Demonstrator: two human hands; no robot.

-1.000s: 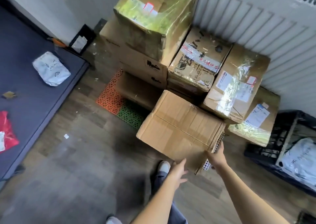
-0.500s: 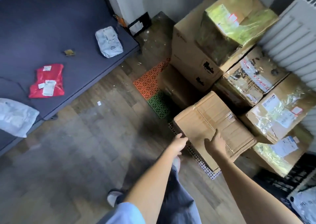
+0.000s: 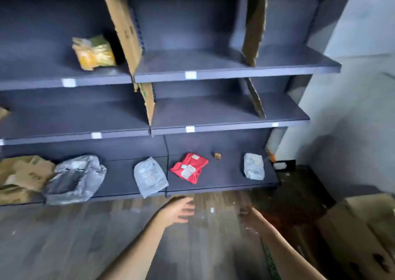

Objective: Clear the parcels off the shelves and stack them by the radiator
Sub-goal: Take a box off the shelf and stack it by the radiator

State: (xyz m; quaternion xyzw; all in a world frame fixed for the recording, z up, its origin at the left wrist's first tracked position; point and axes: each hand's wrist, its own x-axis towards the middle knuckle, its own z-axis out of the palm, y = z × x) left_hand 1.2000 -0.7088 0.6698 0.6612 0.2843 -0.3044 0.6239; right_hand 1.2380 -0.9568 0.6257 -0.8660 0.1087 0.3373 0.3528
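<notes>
Dark blue shelves (image 3: 235,71) fill the wall in front of me, over a wooden floor (image 3: 64,237); most of the boards are bare, so I judge the clearing is well along but not finished. On the upper left board I see one yellow packet (image 3: 93,52); on the bottom board lie a brown paper bag (image 3: 23,176), a big grey bag (image 3: 74,178), a smaller grey bag (image 3: 150,176), a red packet (image 3: 189,168), a tiny brown scrap (image 3: 217,155) and a small grey packet (image 3: 254,166). My left hand (image 3: 178,210) hangs just before the bottom board, fingers spread and holding nothing; my right hand (image 3: 249,216) is blurred, so I cannot tell its fingers. A cardboard box (image 3: 359,232) shows at the right edge; the radiator is not visible.
</notes>
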